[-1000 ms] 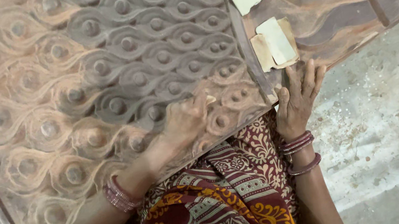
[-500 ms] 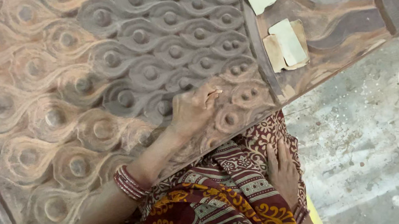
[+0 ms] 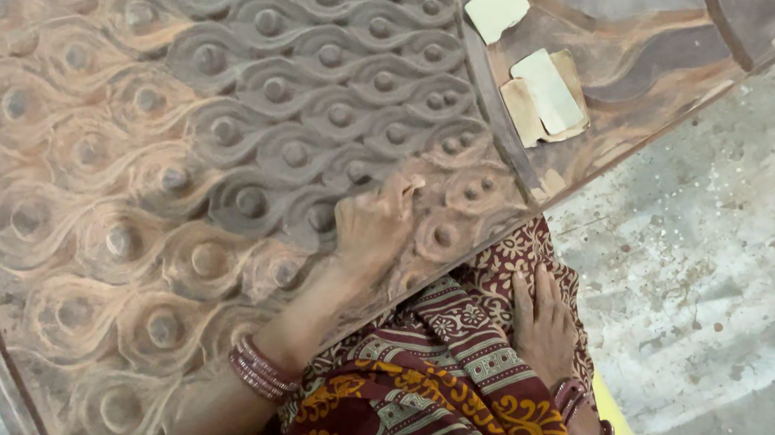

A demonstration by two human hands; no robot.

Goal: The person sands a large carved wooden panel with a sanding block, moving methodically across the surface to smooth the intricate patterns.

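The large carved wooden panel with a peacock-feather pattern (image 3: pixel 199 173) fills the upper left of the frame. Its centre looks grey, while the left and lower parts look dusty brown.

The left hand (image 3: pixel 373 224) presses near the lower edge, fingers curled; whether it holds something I cannot tell. The right hand (image 3: pixel 542 327) lies flat and empty on the patterned maroon cloth (image 3: pixel 414 406).

Bare concrete floor (image 3: pixel 750 278) gives open room at the lower right.

Left hand (image 3: pixel 378 224): forearm extended up and to the right from the lower left, wrist ringed with stacked red and silver bangles (image 3: pixel 260 367), palm down, fingers curled together with the fingertips pressed flat; dust coats the skin, and no grip on any object can be made out. Right hand (image 3: pixel 542 322): lying flat and palm down on the lap, fingers straight, close together and pointing upward, wrist also ringed with bangles.
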